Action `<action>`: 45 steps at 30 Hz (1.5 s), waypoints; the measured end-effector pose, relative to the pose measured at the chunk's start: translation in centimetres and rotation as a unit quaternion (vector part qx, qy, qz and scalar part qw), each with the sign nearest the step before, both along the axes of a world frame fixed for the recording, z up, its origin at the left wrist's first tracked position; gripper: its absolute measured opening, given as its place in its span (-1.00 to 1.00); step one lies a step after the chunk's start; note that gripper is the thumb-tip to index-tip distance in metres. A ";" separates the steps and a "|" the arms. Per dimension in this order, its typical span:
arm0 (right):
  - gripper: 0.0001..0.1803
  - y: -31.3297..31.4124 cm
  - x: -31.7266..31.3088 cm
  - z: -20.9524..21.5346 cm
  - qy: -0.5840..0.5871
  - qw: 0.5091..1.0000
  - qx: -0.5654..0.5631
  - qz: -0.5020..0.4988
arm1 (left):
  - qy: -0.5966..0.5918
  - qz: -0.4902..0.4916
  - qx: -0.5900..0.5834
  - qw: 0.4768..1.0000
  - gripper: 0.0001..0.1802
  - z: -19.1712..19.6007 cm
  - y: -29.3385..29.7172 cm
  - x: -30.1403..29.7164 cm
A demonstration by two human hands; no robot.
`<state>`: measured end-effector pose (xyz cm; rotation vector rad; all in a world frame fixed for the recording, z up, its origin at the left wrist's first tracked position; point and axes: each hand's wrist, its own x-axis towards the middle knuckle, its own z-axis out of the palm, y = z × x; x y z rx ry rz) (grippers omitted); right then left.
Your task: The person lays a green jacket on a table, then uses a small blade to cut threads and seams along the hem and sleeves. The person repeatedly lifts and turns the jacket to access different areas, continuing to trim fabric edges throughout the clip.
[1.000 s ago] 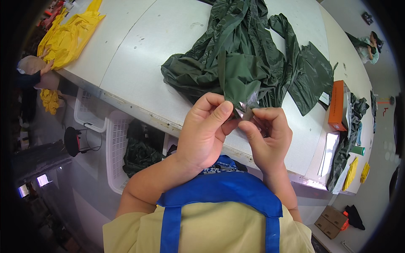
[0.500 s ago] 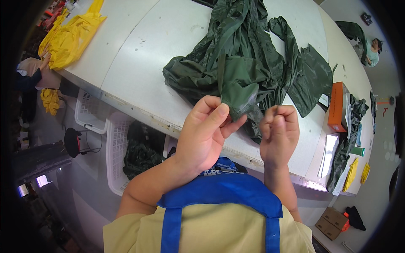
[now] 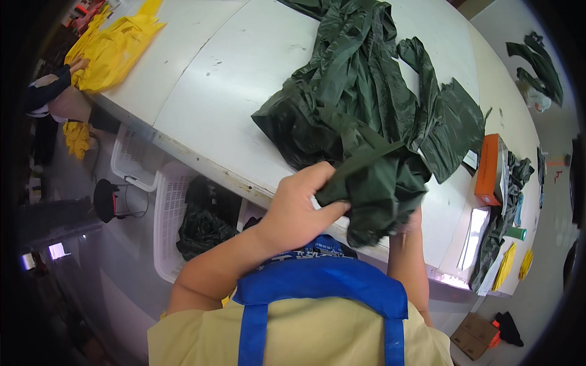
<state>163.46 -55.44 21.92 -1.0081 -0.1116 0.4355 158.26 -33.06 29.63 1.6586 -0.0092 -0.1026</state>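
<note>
The dark green garment (image 3: 372,116) lay crumpled from top centre to the middle of the frame on the white desk (image 3: 213,79), unfolded for the most part. Its near end was bunched and lifted, judged early handling. The left hand (image 3: 299,207) gripped that bunch. The right hand (image 3: 408,223) was hidden beneath it; grip undeterminable. An orange box (image 3: 489,171) stood at right.

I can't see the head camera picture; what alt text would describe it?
Seen from above, a person's left hand grips a bunched dark green garment at the near edge of a white table, while the right hand is mostly hidden under the cloth. Yellow fabric lies at the table's far left, an orange box at the right, and white baskets stand below.
</note>
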 end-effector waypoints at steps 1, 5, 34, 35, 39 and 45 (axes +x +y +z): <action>-0.44 1.0 -0.1 2.0 -0.052 0.997 -0.050 -0.009 | -0.210 0.012 0.163 0.964 -0.68 -1.0 -0.1 0.1; -0.71 4.2 1.3 2.2 -0.006 0.975 -0.154 -0.159 | -0.356 -0.100 0.151 0.917 -0.69 -0.9 -1.8 0.1; -0.60 -1.8 -0.3 -1.0 -0.014 0.851 -0.526 0.007 | 0.086 0.242 -0.341 0.904 -0.40 -15.6 5.7 4.7; -0.64 -0.1 1.2 0.0 -0.060 0.858 -0.509 -0.009 | 0.058 0.237 -0.309 0.919 -0.40 -15.3 5.7 4.6; -0.55 8.3 5.8 0.5 -0.241 0.827 -0.508 0.018 | 0.050 0.189 -0.170 0.966 -0.25 -14.9 5.7 3.6; -0.72 16.1 9.5 -2.4 -0.331 0.799 -0.496 0.073 | 0.034 0.187 -0.099 0.977 -0.21 -15.7 4.8 2.5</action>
